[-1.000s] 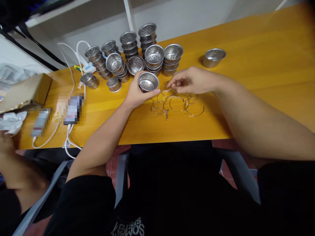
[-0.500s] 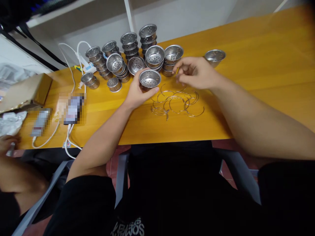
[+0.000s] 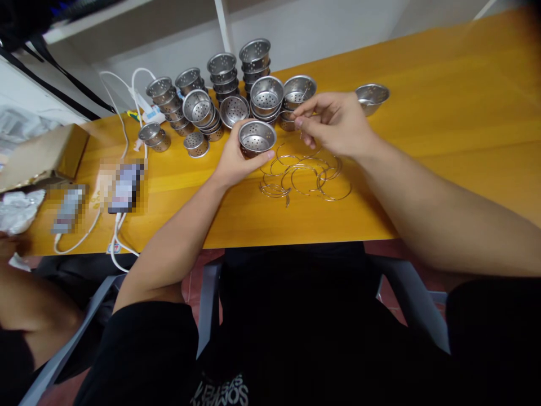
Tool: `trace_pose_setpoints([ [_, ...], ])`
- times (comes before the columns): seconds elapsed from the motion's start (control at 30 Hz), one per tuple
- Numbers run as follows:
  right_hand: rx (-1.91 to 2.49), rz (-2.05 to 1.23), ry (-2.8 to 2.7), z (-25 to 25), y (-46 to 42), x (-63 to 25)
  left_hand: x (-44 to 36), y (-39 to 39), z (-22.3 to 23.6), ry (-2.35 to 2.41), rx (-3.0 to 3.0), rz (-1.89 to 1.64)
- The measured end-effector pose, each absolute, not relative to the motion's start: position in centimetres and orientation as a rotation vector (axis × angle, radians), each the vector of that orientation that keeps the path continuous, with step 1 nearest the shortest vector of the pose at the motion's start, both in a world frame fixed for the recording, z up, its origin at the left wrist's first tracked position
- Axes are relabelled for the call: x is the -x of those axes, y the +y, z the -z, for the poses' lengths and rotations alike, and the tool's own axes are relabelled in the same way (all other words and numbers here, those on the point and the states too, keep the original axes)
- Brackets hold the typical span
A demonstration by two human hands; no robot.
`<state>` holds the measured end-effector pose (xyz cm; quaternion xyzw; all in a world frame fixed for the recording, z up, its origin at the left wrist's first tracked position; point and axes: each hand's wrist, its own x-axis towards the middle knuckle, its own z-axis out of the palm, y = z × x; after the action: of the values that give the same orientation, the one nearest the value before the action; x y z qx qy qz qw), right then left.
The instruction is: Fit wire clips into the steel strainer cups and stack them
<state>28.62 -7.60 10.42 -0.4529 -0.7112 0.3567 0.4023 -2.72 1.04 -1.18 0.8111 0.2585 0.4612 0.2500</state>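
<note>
My left hand (image 3: 230, 160) is wrapped round a small perforated steel basket (image 3: 256, 137), held upright just above the yellow table (image 3: 443, 129). My right hand (image 3: 333, 121) hovers to the right of the basket with thumb and fingers pinched on a thin wire ring (image 3: 301, 134). Below both hands lies a loose heap of wire rings (image 3: 304, 177) on the table top.
Several stacks of the same steel baskets (image 3: 224, 96) stand at the back of the table, and a single one (image 3: 372, 97) sits apart at the right. White cables (image 3: 122, 141), blurred small devices and a cardboard box (image 3: 42, 155) lie at the left. Another person's arm (image 3: 25, 304) is at the lower left.
My right hand has lifted off the heap of rings with a wire ring pinched and moved up beside the basket. My left hand has raised the basket slightly.
</note>
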Motion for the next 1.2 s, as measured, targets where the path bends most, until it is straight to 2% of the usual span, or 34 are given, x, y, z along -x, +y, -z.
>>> trace_pose_setpoints([
  [0.17, 1.139, -0.944, -1.739, -10.4, -7.8, -28.4, 3.0, 0.8, 0.9, 0.707, -2.217, -1.21],
  [0.43, 0.847, -0.649, -1.81, -7.9, -6.6, -27.3, 2.2, 0.9, 2.4, 0.57, -2.225, -1.197],
  [0.83, 0.972, -0.566, -1.796, -7.1, -7.2, -25.9, 1.5, 0.7, 2.4, 0.49, -2.286, -1.259],
  [1.2, 0.97, -0.522, -1.807, -6.7, -7.6, -24.8, 0.7, -2.0, 0.4, 0.807, -2.317, -1.115],
])
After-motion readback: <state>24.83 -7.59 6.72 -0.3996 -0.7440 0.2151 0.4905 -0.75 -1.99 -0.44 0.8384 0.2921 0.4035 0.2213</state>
